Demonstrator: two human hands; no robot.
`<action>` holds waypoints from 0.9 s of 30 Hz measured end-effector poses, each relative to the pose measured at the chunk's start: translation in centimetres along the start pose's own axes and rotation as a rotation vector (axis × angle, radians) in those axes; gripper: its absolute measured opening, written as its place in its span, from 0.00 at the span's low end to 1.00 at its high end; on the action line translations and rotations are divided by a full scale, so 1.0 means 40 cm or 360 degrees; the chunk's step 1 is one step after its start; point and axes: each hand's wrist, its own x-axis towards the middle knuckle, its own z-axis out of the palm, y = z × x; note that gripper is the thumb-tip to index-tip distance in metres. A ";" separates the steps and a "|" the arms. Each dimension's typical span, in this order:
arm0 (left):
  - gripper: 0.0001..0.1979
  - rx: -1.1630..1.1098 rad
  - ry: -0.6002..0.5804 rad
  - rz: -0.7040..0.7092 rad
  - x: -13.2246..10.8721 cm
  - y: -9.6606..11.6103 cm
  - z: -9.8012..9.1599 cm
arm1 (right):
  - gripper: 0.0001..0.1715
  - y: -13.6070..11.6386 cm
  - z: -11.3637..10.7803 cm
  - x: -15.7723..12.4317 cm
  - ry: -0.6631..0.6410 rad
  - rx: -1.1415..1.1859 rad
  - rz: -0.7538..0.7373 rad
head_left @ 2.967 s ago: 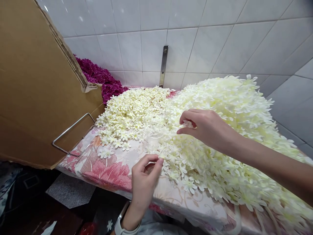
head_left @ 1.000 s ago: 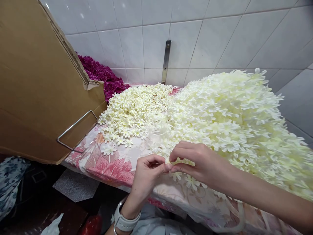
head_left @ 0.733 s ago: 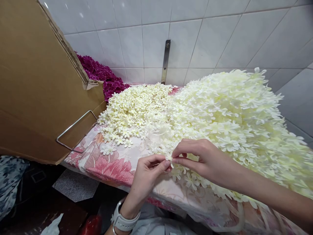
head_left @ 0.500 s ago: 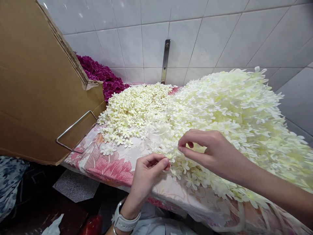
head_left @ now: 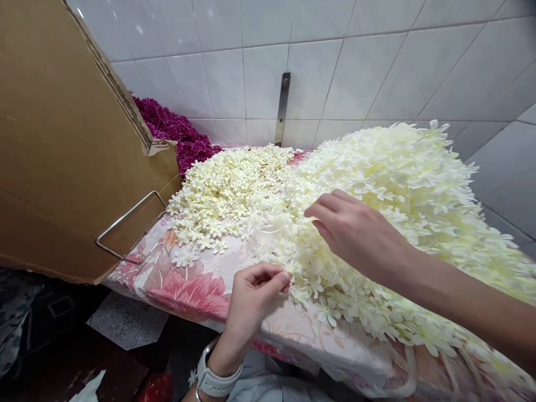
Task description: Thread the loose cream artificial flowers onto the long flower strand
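- On my head view, I judge the work to be well short of finished: a huge heap of white flowers (head_left: 410, 195) fills the right of the frame, loose and unsorted-looking.
- A lower spread of smaller flowers (head_left: 238, 190) lies left of centre; whether those are dealt with or waiting, I can't tell from here.
- The one piece in hand is a pale flower (head_left: 290, 270), just below the frame's middle, mostly hidden; I make out only a yellowish-white bit past the fingertips.
- My left hand (head_left: 255, 296), lower centre, has thumb and forefinger closed together, apparently pinching that flower.
- My right hand (head_left: 355, 234), right of centre, is loosely curled over the heap's near side, thumb slightly apart; its back hides whether it has anything.
- The heaped flowers look thin-petalled and star-shaped, white with yellowish hearts.
- A clear round dish (head_left: 270, 229) sits mid-frame between the heaps, on the flower-patterned table (head_left: 301, 329).
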 end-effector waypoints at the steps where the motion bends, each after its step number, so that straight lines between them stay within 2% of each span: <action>1: 0.10 -0.0004 0.0018 -0.0006 0.000 0.000 0.001 | 0.14 -0.013 -0.002 -0.003 -0.0050 0.0029 -0.0056; 3: 0.11 -0.0006 0.0034 -0.0013 0.000 0.001 0.002 | 0.11 -0.041 -0.010 -0.013 -0.0120 0.0205 -0.0132; 5: 0.11 0.0003 0.0009 -0.0006 -0.001 0.000 0.001 | 0.03 -0.064 -0.015 -0.026 -0.0246 0.0479 -0.0139; 8: 0.10 0.0022 -0.0089 0.0010 0.000 -0.002 -0.004 | 0.09 -0.071 -0.007 -0.040 -0.0449 0.0787 -0.0096; 11: 0.10 0.0009 -0.0161 0.0012 0.000 -0.003 -0.009 | 0.08 -0.060 0.011 -0.046 -0.0515 0.1022 -0.0112; 14: 0.11 -0.0033 -0.0222 -0.0002 0.000 -0.004 -0.011 | 0.09 -0.053 0.016 -0.046 -0.0472 0.1131 -0.0081; 18: 0.13 -0.0072 -0.0215 -0.0047 -0.002 -0.005 -0.011 | 0.07 -0.049 0.001 -0.043 -0.0398 0.1061 0.0066; 23: 0.11 0.0072 -0.0117 0.0034 -0.005 -0.006 -0.011 | 0.11 -0.007 -0.014 -0.032 -0.0039 0.0791 0.0332; 25: 0.09 0.0266 0.0021 0.0210 -0.004 -0.010 -0.009 | 0.15 0.011 -0.020 -0.030 0.0075 0.0776 0.0460; 27: 0.07 0.0563 0.0268 0.0590 -0.001 -0.019 -0.006 | 0.19 0.018 -0.028 -0.031 0.0049 0.0881 0.0594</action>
